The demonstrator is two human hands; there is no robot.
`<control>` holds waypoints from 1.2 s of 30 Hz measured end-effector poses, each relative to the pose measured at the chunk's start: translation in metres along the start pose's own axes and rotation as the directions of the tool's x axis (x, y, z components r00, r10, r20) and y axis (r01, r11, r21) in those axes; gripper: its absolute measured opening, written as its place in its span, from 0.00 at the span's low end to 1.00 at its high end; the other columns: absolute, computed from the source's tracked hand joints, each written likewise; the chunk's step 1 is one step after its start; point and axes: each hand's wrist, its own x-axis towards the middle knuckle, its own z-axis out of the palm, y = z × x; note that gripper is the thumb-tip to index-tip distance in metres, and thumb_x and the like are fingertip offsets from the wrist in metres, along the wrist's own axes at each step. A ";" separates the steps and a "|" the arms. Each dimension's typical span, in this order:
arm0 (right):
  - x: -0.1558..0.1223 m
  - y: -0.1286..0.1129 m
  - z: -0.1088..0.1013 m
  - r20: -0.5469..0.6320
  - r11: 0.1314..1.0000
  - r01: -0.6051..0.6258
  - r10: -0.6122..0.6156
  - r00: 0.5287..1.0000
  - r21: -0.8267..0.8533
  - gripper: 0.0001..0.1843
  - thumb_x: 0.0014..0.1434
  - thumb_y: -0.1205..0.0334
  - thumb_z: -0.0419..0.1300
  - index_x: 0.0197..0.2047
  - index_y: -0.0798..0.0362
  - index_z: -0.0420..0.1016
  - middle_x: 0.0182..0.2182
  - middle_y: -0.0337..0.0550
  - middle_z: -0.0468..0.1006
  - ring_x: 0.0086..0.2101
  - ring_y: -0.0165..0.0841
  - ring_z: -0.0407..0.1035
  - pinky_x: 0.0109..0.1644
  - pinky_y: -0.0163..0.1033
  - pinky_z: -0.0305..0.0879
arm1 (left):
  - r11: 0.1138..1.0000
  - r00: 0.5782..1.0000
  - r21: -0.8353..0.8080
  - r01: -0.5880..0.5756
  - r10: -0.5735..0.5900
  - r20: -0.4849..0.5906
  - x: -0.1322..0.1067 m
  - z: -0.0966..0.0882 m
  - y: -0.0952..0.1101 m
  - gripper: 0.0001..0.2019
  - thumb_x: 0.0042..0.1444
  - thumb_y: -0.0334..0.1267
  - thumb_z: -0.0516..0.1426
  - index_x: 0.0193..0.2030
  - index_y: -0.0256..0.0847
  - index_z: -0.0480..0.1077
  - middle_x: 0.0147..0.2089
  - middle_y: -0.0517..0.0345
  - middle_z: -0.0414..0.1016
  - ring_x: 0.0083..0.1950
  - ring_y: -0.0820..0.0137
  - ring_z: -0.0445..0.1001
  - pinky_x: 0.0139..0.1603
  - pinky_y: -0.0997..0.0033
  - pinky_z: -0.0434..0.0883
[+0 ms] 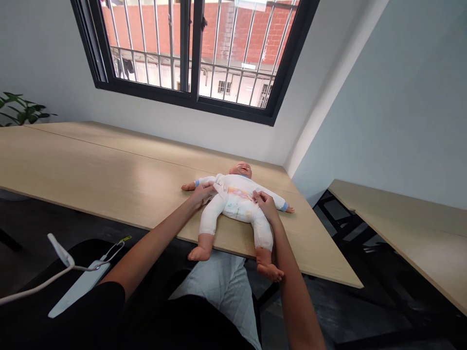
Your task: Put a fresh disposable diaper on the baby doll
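A baby doll [246, 182] in a white long-sleeved top with blue cuffs lies on its back, head toward the window and bare feet over the table's near edge. Around its hips is a white diaper [237, 212] with a coloured print along the waist. My left hand [205, 193] is at the doll's hip on the left, its fingers closed on a pale side flap of the diaper that sticks up. On the opposite hip, my right hand [265, 203] pinches the diaper's waist edge; the fingertips are partly hidden.
The doll lies on a long wooden table [109, 165] against the wall under a barred window [197, 53]. Another table [408, 218] stands to the right across a gap. A white cable [40, 287] and a light flat object [78, 291] are at lower left, a plant [24, 109] at far left.
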 end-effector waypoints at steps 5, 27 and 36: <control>0.000 -0.001 0.001 0.001 1.000 0.008 -0.008 1.000 -0.004 0.24 0.53 0.39 0.60 0.35 0.54 0.73 0.29 0.43 0.75 0.35 0.39 0.69 0.43 0.42 0.65 | 0.998 0.999 0.064 -0.026 0.028 -0.033 -0.002 0.000 -0.001 0.14 0.47 0.42 0.63 0.38 0.37 0.72 0.36 0.49 0.75 0.38 0.61 0.73 0.40 0.63 0.71; 0.001 0.001 0.001 0.009 1.000 0.028 -0.028 1.000 -0.009 0.26 0.53 0.36 0.59 0.34 0.54 0.71 0.28 0.45 0.75 0.35 0.39 0.68 0.42 0.43 0.66 | 0.891 0.957 0.412 -0.189 0.262 -0.128 -0.001 0.005 0.002 0.09 0.55 0.32 0.52 0.24 0.41 0.58 0.26 0.59 0.61 0.30 0.69 0.60 0.34 0.67 0.56; -0.008 -0.014 0.004 -0.012 0.999 0.048 -0.047 0.999 0.010 0.25 0.51 0.36 0.60 0.33 0.53 0.69 0.32 0.45 0.76 0.35 0.38 0.68 0.38 0.41 0.67 | 0.964 0.976 0.159 -0.214 0.216 0.002 -0.012 0.015 0.019 0.10 0.52 0.44 0.57 0.30 0.39 0.65 0.30 0.58 0.66 0.33 0.70 0.63 0.33 0.71 0.61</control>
